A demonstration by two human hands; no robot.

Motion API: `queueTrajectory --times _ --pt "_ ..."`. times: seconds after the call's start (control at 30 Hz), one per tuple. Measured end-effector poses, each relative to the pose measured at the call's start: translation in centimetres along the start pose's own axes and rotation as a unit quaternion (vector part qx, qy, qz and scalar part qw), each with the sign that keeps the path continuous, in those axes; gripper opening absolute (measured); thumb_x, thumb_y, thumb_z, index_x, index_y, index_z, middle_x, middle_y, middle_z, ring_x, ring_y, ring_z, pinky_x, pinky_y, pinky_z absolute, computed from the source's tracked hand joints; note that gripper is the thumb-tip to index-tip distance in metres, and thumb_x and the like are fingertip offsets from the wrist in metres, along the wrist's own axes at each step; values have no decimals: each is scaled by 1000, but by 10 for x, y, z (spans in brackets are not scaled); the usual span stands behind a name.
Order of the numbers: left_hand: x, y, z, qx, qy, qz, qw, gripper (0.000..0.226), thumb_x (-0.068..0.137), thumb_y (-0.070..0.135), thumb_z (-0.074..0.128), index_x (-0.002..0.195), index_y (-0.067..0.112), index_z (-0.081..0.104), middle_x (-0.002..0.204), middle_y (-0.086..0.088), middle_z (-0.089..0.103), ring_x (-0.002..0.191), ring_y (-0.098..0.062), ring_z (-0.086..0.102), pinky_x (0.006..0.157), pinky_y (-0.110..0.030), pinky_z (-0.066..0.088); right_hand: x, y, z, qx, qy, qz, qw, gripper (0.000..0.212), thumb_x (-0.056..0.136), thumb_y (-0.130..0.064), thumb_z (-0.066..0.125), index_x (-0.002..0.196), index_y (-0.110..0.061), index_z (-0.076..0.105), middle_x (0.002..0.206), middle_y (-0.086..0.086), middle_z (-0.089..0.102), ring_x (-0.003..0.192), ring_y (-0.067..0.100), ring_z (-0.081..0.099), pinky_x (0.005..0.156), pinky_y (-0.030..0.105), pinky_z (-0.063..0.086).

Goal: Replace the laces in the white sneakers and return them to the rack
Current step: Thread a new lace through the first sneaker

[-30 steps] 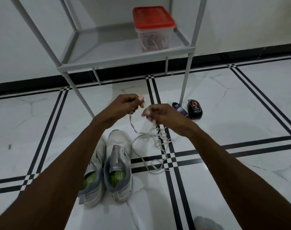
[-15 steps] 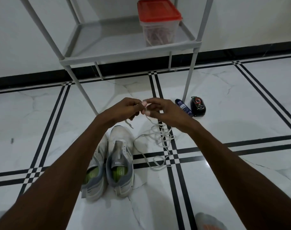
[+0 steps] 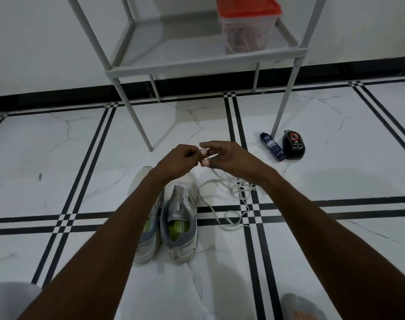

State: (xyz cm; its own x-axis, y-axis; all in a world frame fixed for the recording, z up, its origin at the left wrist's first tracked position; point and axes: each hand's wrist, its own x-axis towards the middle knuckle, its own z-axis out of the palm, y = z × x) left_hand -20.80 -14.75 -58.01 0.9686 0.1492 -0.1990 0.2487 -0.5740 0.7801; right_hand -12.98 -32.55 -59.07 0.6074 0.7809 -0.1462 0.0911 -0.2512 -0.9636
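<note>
Two white sneakers with grey collars and green insoles stand side by side on the tiled floor: the right one [image 3: 179, 218] shows in full, the left one [image 3: 148, 239] is partly hidden under my left forearm. A white lace [image 3: 229, 192] lies in loose loops on the floor to their right. My left hand [image 3: 178, 161] and my right hand [image 3: 222, 155] meet above the sneakers' toes, both pinching one end of that lace between the fingertips. The grey rack [image 3: 204, 63] stands beyond my hands against the wall.
A clear box with a red lid [image 3: 247, 26] sits on the rack's shelf at the right. A dark blue tube [image 3: 272, 146] and a black shoe-polish container [image 3: 293, 144] lie by the rack's front right leg. My knee [image 3: 300, 307] shows at the bottom right.
My hands have come together, from a small gap to touching at the fingertips around the lace end. The view has shifted, so the rack sits further right in frame.
</note>
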Motion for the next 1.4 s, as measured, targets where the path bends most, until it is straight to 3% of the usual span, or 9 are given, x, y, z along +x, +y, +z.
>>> queueTrajectory --times 0.13,0.27,0.47,0.7,0.87,1.03,1.13,1.23,1.4 --pt "-8 -23 2 -6 51 -31 998 46 100 54 51 79 18 72 73 1 66 65 -14 58 70 -31 48 12 11 21 11 48 -4 999 20 92 -15 69 111 -13 75 99 8 76 89 18 73 73 32 53" --pt "-20 -57 10 34 160 -116 980 34 103 37 54 93 11 73 92 -6 75 88 -24 69 80 -32 53 21 34 27 -39 70 32 996 12 86 -22 77 96 -18 81 83 -1 77 77 10 72 78 43 58" --pt "-42 -82 45 198 79 -231 949 36 95 27 58 119 1 59 123 -18 58 117 -37 57 99 -41 44 24 51 39 20 106 63 992 10 83 -20 80 87 -11 79 81 5 77 74 12 72 73 31 60" --pt "-39 -71 72 157 88 -199 963 40 95 16 58 132 1 61 133 -22 51 123 -37 54 102 -38 42 23 54 31 67 154 116 979 9 90 -4 64 93 -6 72 88 10 76 65 5 69 52 15 47" --pt "-26 -44 114 81 98 -141 982 33 93 11 59 123 -2 66 118 -22 57 111 -35 57 90 -32 43 7 68 11 64 186 102 975 11 86 -4 71 95 -1 75 90 12 75 79 15 70 70 20 58" --pt "-14 -31 132 30 82 -128 988 41 95 22 63 132 5 64 123 -19 59 117 -30 57 98 -30 41 -5 79 -3 64 211 116 968 15 89 -9 71 101 0 73 88 10 73 77 16 68 60 12 53" --pt "-11 -37 111 5 132 -127 983 39 95 36 65 125 10 69 117 -12 64 108 -25 64 96 -33 46 -6 74 -7 61 204 117 970 14 91 -9 67 102 -2 72 91 10 73 74 13 66 59 12 50" --pt "-15 -62 60 45 255 -129 957 25 90 25 71 110 10 73 102 -14 68 96 -29 67 91 -33 48 4 61 -3 68 173 97 978 13 91 -10 67 101 -4 72 92 8 73 77 13 67 69 23 54" --pt "-44 -101 -22 143 282 -293 902 39 83 26 70 122 18 68 125 -12 63 121 -39 53 102 -45 43 33 33 27 53 120 58 990 11 89 -15 70 97 -9 75 92 3 75 75 8 68 62 18 52"
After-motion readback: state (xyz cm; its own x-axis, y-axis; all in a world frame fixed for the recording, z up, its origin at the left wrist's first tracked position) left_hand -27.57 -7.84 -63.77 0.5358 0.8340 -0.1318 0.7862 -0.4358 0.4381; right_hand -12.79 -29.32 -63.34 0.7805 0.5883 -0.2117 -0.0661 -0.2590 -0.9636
